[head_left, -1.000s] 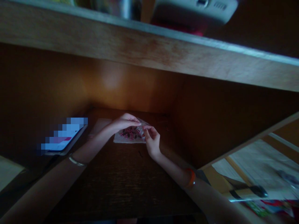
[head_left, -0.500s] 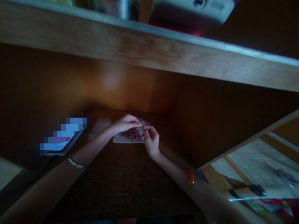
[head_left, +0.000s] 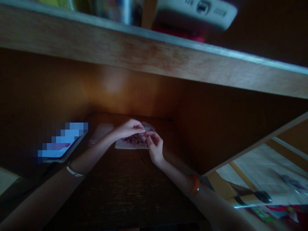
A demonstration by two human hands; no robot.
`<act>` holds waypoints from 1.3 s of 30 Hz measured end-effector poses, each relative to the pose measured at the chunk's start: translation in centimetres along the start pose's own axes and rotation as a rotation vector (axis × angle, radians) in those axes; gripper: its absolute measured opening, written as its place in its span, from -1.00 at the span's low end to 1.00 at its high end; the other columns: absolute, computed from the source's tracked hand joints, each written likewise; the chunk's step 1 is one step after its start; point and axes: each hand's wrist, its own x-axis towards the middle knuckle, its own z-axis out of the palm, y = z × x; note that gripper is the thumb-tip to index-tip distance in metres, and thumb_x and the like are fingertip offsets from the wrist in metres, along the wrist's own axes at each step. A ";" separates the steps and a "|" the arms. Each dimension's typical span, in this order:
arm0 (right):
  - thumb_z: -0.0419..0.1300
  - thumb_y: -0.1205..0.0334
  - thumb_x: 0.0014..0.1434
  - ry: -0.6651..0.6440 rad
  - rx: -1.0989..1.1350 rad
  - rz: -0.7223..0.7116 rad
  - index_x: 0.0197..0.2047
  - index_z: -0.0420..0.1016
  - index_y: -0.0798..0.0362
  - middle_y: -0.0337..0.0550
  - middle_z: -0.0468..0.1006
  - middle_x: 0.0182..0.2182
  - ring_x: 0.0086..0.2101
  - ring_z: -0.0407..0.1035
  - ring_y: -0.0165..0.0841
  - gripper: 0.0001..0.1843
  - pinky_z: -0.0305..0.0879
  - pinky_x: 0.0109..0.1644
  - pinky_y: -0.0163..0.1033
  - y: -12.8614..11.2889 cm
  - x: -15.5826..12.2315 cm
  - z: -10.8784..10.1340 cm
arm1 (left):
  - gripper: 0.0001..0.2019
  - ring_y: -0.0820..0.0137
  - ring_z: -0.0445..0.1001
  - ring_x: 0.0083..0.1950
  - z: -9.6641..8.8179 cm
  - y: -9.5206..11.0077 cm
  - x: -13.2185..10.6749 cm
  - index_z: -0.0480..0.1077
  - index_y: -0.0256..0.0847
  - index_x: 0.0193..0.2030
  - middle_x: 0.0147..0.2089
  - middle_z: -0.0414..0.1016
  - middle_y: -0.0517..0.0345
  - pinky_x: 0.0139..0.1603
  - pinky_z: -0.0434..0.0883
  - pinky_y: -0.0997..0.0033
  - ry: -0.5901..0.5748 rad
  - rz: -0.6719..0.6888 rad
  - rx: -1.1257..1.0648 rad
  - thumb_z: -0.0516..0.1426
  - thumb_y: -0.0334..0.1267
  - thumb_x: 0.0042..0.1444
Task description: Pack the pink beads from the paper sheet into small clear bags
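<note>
A pale cloth-like piece with pink and dark beads [head_left: 134, 141] lies on the dark wooden surface [head_left: 115, 186], partly covered by my hands. My left hand [head_left: 131, 128] reaches over it from the left, thumb and fingertips pinched together. From the right, my right hand [head_left: 155, 144] meets it with its fingers in a pinch as well, the two sets of fingertips almost touching. Whatever sits between the fingertips is too small and dim to make out. A silvery bangle [head_left: 75, 170] circles my left wrist, and an orange band [head_left: 195, 185] my right.
Left of my arms a lit, blurred-out phone screen [head_left: 62, 142] leans in the compartment. A pale flat packet [head_left: 102, 132] lies behind my left forearm. Overhead runs a wooden shelf edge [head_left: 144, 54] bearing a white device [head_left: 197, 14]. A side panel [head_left: 231, 118] stands on the right.
The view has shifted slightly, so the shelf appears a little lower. Both hands stay pinched over the beaded piece, with only slight finger movement.
</note>
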 end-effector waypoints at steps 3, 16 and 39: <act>0.16 0.11 0.09 0.010 0.002 -0.018 -0.36 0.42 0.06 -0.27 0.40 -0.51 -0.54 0.24 -0.48 -0.82 0.20 -0.47 -0.36 0.0 -0.1 0.0 | -0.87 0.40 0.46 -0.34 -0.2 0.3 -0.1 0.48 -0.27 -0.38 -0.38 0.53 0.09 -0.28 0.33 0.46 -0.004 -0.001 0.003 0.16 -0.27 -0.02; 0.17 0.13 0.10 0.035 -0.067 -0.076 -0.34 0.51 0.07 -0.17 0.48 -0.40 -0.36 0.36 -0.39 -0.81 0.30 -0.23 -0.25 -0.5 -0.1 0.1 | -0.82 0.40 0.46 -0.40 -1.3 -0.8 0.1 0.49 -0.27 -0.39 -0.41 0.53 0.09 -0.39 0.32 0.47 0.012 -0.020 0.031 0.21 -0.19 -0.07; 0.21 0.09 0.06 0.053 -0.014 -0.019 -0.33 0.46 0.11 -0.21 0.46 -0.46 -0.49 0.29 -0.45 -0.77 0.24 -0.41 -0.32 0.6 0.2 -0.2 | -0.82 0.44 0.41 -0.36 -0.1 0.2 -0.1 0.45 -0.34 -0.35 -0.39 0.50 0.09 -0.33 0.29 0.47 -0.013 -0.063 0.025 0.14 -0.24 0.00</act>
